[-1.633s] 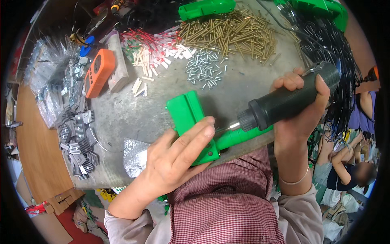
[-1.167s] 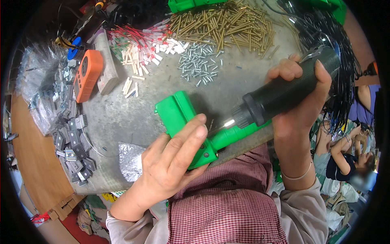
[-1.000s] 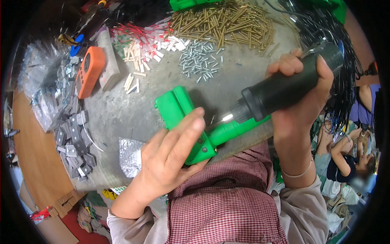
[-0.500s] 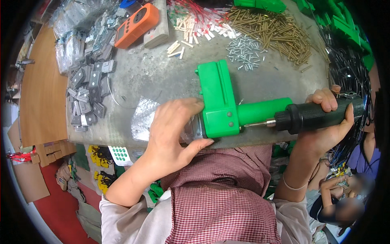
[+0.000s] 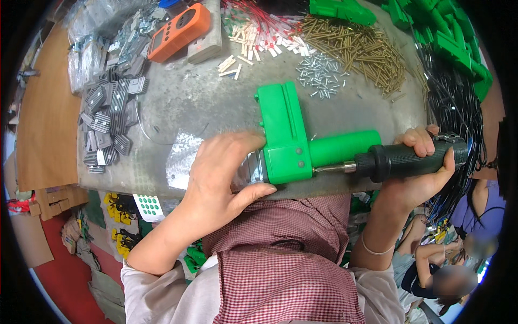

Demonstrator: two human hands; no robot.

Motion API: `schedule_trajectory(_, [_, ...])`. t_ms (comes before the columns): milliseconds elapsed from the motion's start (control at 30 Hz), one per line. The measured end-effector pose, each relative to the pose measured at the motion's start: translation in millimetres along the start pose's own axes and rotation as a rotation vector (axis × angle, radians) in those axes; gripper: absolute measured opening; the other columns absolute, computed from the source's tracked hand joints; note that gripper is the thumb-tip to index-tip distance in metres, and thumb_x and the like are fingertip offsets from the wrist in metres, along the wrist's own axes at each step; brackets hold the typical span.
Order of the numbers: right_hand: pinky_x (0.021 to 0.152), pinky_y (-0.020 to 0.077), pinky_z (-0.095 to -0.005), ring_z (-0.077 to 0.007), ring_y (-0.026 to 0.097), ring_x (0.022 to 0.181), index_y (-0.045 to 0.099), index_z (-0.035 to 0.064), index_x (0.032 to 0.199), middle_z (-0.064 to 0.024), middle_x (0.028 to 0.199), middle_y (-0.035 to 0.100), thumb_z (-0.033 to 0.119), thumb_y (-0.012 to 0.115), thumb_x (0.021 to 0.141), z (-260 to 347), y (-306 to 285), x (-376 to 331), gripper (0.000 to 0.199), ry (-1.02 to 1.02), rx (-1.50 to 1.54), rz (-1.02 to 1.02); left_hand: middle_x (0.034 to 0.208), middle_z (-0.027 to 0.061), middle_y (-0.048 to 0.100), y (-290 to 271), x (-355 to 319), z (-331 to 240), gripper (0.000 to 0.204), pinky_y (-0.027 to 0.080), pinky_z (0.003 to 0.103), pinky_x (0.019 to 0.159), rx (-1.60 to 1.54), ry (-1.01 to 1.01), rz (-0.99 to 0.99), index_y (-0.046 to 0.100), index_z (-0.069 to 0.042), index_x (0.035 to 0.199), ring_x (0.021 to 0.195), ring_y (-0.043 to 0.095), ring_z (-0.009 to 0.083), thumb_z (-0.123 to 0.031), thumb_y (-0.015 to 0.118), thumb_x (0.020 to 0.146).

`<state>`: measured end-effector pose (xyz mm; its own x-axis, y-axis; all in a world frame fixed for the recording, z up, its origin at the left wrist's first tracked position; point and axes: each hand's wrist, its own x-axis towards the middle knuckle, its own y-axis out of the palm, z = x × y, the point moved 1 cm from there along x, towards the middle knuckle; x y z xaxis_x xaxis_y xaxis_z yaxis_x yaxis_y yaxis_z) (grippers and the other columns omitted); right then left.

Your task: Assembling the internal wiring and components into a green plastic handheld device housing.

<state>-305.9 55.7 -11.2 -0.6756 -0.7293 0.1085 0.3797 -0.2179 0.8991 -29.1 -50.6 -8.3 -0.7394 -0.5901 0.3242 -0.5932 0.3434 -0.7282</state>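
Observation:
On the grey worktop lies a green plastic tool housing (image 5: 286, 135), with a block-like body and a round handle pointing right. My left hand (image 5: 216, 170) is wrapped round its left end, thumb at the lower corner, where a shiny metal piece (image 5: 257, 166) shows beside the palm. In my right hand (image 5: 413, 186) is a black electric screwdriver (image 5: 396, 161), held level. Its bit (image 5: 332, 168) points left and meets the housing's lower right side, just below the handle; the screw there is too small to make out.
Silver screws (image 5: 319, 75) and long brass-coloured screws (image 5: 359, 51) lie in piles behind the housing. Ribbed metal blocks (image 5: 110, 110) are heaped at left, near an orange meter (image 5: 178, 32). Black cables (image 5: 450, 92) and green housings (image 5: 450, 40) are at right. Other people sit at lower right.
The whole view has shifted slightly left. The screwdriver bit has come a little closer to the housing's side. Both hands keep their grip.

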Motion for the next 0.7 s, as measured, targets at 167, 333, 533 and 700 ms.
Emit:
schedule_trajectory(167, [0.079, 0.0447, -0.0322, -0.013, 0.046, 0.071, 0.049, 0.0028, 0.109, -0.0003, 0.077, 0.044, 0.035, 0.057, 0.092, -3, 1, 3, 0.037, 0.011, 0.014, 0.001, 0.118, 0.0162, 0.061, -3, 3, 0, 0.065, 0.042, 0.044, 0.09, -0.025, -0.08, 0.055, 0.055, -0.003, 0.124, 0.105, 0.057, 0.0373, -0.032, 0.081, 0.072])
schedule_trajectory(333, [0.076, 0.044, -0.0316, -0.013, 0.047, 0.071, 0.049, 0.0031, 0.104, -0.0001, 0.076, 0.045, 0.033, 0.06, 0.089, -10, -4, -1, 0.035, 0.065, 0.161, 0.046, 0.119, 0.0164, 0.06, -4, 1, -1, 0.065, 0.04, 0.045, 0.09, -0.042, -0.098, 0.075, 0.054, -0.002, 0.125, 0.107, 0.056, 0.0369, -0.028, 0.08, 0.073])
schedule_trajectory(533, [0.07, 0.0446, -0.0286, -0.0121, 0.048, 0.064, 0.047, 0.0061, 0.097, 0.0017, 0.072, 0.047, 0.023, 0.067, 0.083, -7, -2, -4, 0.03, 0.094, 0.271, 0.031, 0.119, 0.0167, 0.061, 2, 1, -1, 0.064, 0.041, 0.043, 0.089, 0.003, -0.072, 0.057, 0.055, 0.001, 0.123, 0.104, 0.057, 0.036, -0.038, 0.077, 0.077])
schedule_trajectory(700, [0.068, 0.0467, -0.0297, -0.0126, 0.052, 0.064, 0.044, 0.0078, 0.086, -0.0011, 0.07, 0.046, 0.014, 0.067, 0.078, -7, 0, -3, 0.025, 0.113, 0.228, 0.036, 0.119, 0.018, 0.059, 3, 0, -1, 0.064, 0.042, 0.044, 0.088, -0.029, -0.013, 0.011, 0.054, 0.003, 0.123, 0.101, 0.057, 0.0374, -0.033, 0.077, 0.074])
